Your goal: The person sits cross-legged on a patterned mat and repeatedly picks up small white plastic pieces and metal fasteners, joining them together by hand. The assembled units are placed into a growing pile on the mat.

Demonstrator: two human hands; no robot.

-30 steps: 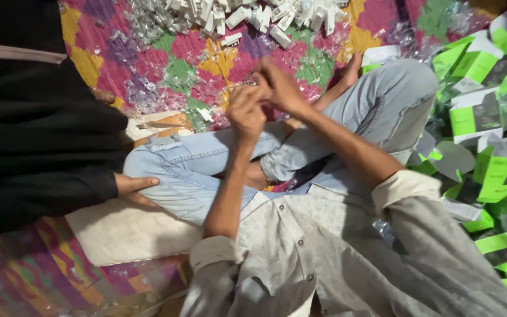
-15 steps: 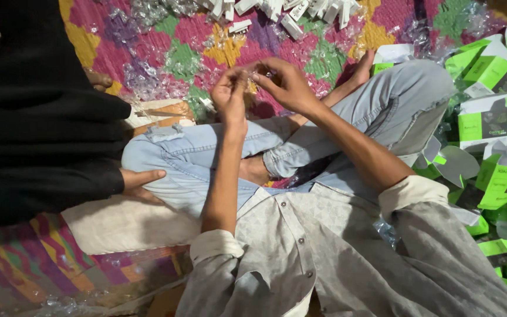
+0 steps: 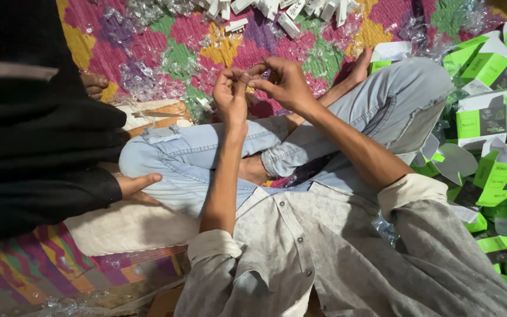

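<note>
Both hands have stayed raised together above the crossed, pale-denim legs, shifting only slightly since a moment ago. Beneath lies a patchwork quilt [image 3: 165, 58] of pink, green and yellow, strewn with crinkled clear plastic wrap [image 3: 142, 79], with glossy green-and-white cartons [image 3: 488, 117] heaped at the right, some cut off. Left hand [image 3: 232, 94] and right hand [image 3: 283, 82] pinch one tiny item [image 3: 247, 84] between fingertips, too small to identify.

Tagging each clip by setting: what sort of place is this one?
Probably an informal home packing spot, worked on the floor. The person sits cross-legged on a colourful patterned mat, with a heap of green-and-white cartons on one side, small white parts and clear plastic wrappers scattered ahead.
</note>
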